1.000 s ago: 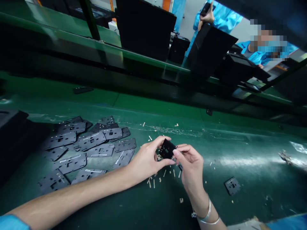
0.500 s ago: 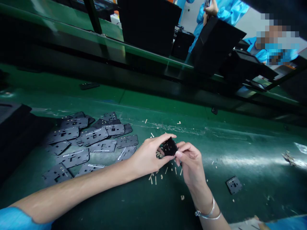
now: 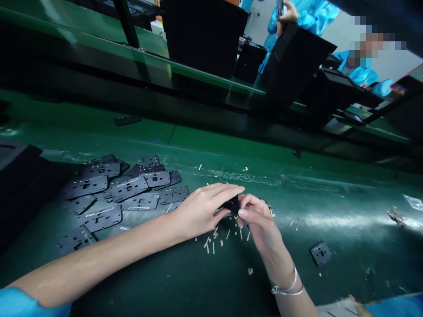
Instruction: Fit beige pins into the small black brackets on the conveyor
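Observation:
My left hand (image 3: 201, 209) and my right hand (image 3: 257, 220) meet over the green belt (image 3: 330, 211), both pinched on one small black plate (image 3: 233, 204) with cut-outs. The plate is mostly hidden between the fingers and lies nearly flat. A silver bangle sits on my right wrist. Small pale slivers (image 3: 218, 240) are scattered on the belt just under the hands.
A pile of several dark grey plates (image 3: 122, 193) lies left of the hands. One single plate (image 3: 320, 254) lies at the right. A black tray (image 3: 16, 176) sits at the far left. Black boxes (image 3: 201, 35) and people in blue coats (image 3: 307, 17) are beyond the belt.
The small plate has tipped from upright facing me to nearly flat. My left fingers have closed over its top, and both hands dropped slightly toward the belt.

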A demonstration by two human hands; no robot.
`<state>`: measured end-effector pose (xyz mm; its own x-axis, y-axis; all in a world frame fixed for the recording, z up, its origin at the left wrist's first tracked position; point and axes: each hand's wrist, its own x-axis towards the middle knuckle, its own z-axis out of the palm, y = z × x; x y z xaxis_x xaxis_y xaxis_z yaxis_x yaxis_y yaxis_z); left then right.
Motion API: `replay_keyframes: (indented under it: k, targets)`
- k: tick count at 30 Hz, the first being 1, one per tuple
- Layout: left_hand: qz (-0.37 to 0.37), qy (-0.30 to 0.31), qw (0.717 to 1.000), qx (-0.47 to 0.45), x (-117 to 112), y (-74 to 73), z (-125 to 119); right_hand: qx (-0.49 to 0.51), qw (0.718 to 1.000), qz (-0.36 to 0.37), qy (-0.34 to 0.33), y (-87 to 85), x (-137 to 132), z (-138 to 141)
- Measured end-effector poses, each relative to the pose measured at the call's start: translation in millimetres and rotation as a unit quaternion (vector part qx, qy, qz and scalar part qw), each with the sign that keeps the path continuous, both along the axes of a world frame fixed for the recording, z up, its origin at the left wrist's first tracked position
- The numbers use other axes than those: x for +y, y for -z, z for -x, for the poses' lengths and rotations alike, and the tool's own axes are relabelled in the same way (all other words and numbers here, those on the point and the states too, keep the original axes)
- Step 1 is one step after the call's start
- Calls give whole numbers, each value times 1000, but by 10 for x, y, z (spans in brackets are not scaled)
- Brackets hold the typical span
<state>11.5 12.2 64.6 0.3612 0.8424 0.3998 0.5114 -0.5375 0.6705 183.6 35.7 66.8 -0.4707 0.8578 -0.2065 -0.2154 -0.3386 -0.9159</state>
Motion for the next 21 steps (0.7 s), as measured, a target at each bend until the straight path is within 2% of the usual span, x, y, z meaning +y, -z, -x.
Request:
replay_keyframes:
  k: [3,4,6,8,10,13,15,16,18,21]
  targets:
    - [-15,30,999,32,36,12,27,-30,999,-13,-12,4,39,-30]
    - [-10,25,999,45,67,28,34,-53,998,-30,-9,8,65,-53]
    - [10,-23,995,92,185,69,50,-136,986,-92,28,18,135,-120]
    - [41,-106,980,163,394,106,75,-271,942,-173,91,25,218,-209]
    - [74,-186,954,225,689,116,115,-426,865,-238,114,27,294,-300]
    - [103,-261,927,251,1188,71,205,-600,750,-275,34,24,361,-396]
    - [109,-290,917,249,1449,27,274,-660,698,-277,-16,28,376,-422]
    - [112,-305,913,246,1532,11,305,-676,681,-278,-29,32,378,-424]
    - [109,-325,910,233,1578,3,351,-687,667,-284,-48,43,373,-415]
    - [84,-302,928,202,1379,56,368,-687,659,-296,-77,40,365,-412]
